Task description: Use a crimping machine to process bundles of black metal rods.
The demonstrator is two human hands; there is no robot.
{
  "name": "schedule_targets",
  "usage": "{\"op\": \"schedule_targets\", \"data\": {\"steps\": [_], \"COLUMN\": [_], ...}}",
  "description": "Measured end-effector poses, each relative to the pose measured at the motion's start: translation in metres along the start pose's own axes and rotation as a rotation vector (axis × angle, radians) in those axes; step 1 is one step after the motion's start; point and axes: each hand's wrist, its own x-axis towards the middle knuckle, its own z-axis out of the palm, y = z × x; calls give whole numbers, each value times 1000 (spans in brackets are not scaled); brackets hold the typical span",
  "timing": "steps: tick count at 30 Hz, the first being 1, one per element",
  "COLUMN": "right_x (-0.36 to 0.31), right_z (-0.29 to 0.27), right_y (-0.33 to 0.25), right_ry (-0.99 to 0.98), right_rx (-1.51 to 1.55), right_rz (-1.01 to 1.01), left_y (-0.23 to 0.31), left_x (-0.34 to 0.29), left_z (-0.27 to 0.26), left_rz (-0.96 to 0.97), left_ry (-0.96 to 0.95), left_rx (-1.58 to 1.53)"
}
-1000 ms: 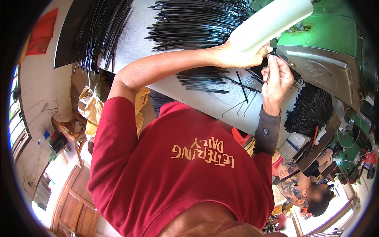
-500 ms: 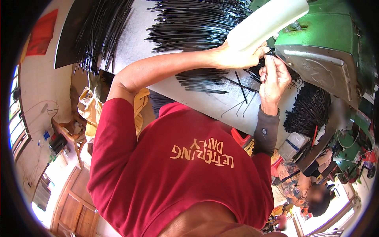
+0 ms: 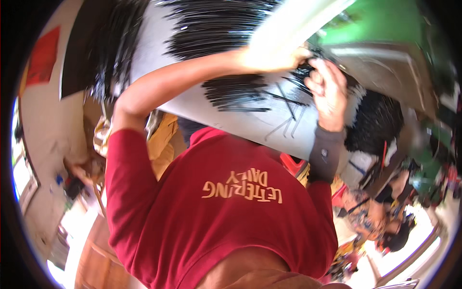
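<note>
My left hand [image 3: 284, 61] reaches from the left across the sheet-metal table [image 3: 185, 103], partly under a long white cover [image 3: 301, 24]. Its fingers are curled in by a small dark part at the green machine's edge; blur hides what they hold. Close beside it, my right hand [image 3: 329, 89], in a dark sleeve cuff, has thumb and fingers pinched together at the same spot. Whatever sits in that pinch is too small and smeared to name. Thin black rods [image 3: 236, 94] lie in a bunch below my left forearm, and a few loose ones are nearer my right hand.
A large pile of black rods [image 3: 211, 29] covers the table's far side, with another bundle [image 3: 115, 43] at far left. The green machine [image 3: 385, 24] stands at right above a dense black bundle [image 3: 378, 120]. Another person [image 3: 378, 214] is at lower right.
The whole view has shifted and blurred, with the table and machine sliding slightly left. Both hands stay together by the machine; my right fingers appear slightly farther from the left ones.
</note>
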Motion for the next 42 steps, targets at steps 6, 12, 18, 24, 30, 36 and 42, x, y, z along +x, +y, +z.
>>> {"op": "schedule_targets", "data": {"steps": [6,12,18,24,30,36,42], "right_x": [-13,-95,-117,-86,-84,-105,-82], "right_z": [10,-117,-320,-406,-372,-221,-67], "right_y": [0,-71,-132,-130,-132,-125,-28], "right_ry": [-20,898,1296,1204,1176,1229,157], "right_rx": [-326,-1618,-2088,-2084,-1939,-1998,-1564], "right_rz": [-158,-823,-132,-125,-140,-671,-768], "left_y": [28,24,33,40,42,35,31], "left_x": [-3,-41,-53,-71,-82,-94,-105], "left_z": [-17,-17,13,17,18,22,19], "left_rz": [-225,-228,-65,-218,-172,31,20], "left_ry": [-98,-267,-384,-240,-239,-159,-47], "left_rx": [-126,-184,-134,-140,62,279,216]}}
